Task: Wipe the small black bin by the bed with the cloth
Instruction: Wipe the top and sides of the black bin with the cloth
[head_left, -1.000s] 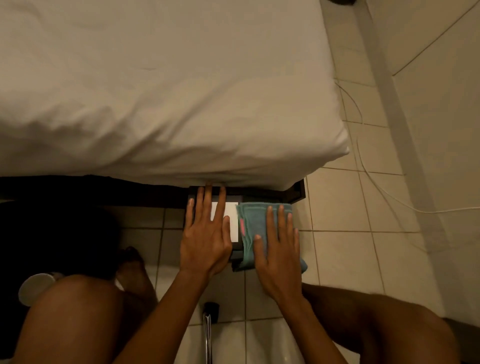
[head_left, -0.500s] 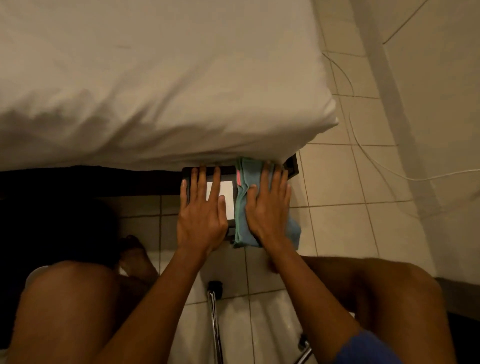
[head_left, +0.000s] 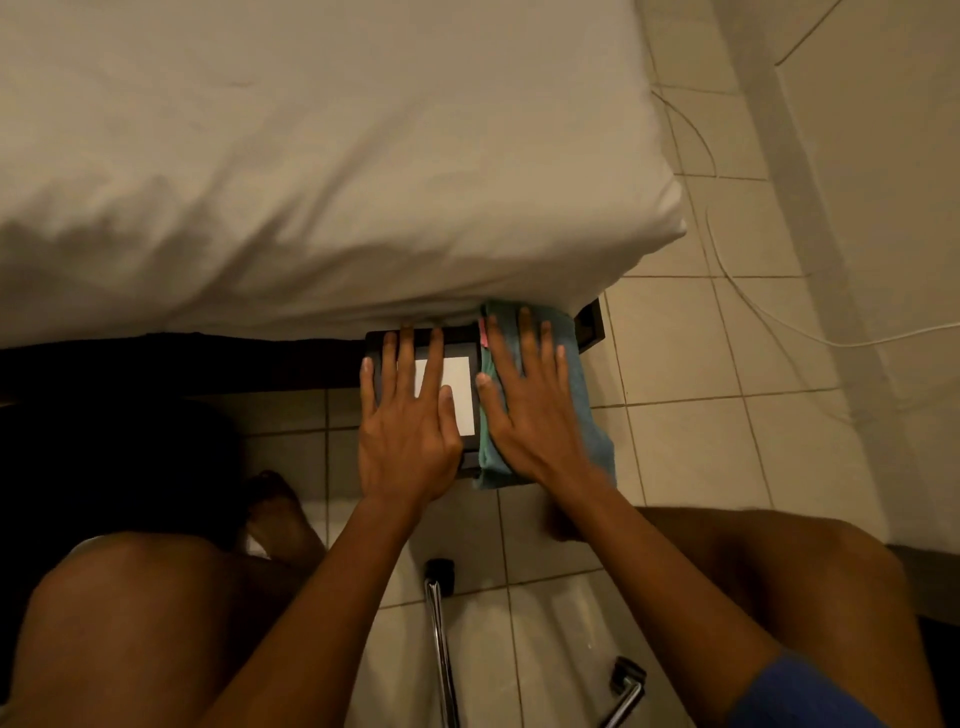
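Looking down from the head camera, the small black bin (head_left: 470, 343) stands on the tiled floor (head_left: 691, 415) right against the near edge of the bed (head_left: 311, 182), close to the bed's right corner, with its far rim tucked under the overhang of the pale sheet. A white rectangular label (head_left: 457, 395) lies on the bin's upward-facing surface. The left hand (head_left: 410, 426) rests flat on the left part of that surface, fingers straight and spread, gripping nothing; its fingertips reach toward the mattress edge and its thumb lies across the label's near side. Just beside it, the right hand (head_left: 530, 405) presses palm-down on the teal cloth (head_left: 582, 415), fingers likewise extended and splayed rather than curled, pinning the cloth against the right part of the bin. The cloth is folded, drapes over the bin's right side, and runs from under the sheet at the far end to past the bin's near edge; a small pink tag shows along its left fold. The two thumbs sit near each other without touching. Both forearms come in from the near side, between the person's bare knees, and a blue sleeve or shorts hem shows at the near right. A white cable (head_left: 727, 270) trails over the tiles to the right of the bed, well apart from the bin. A chrome metal frame (head_left: 441, 649) with dark end caps stands on the floor near the person.
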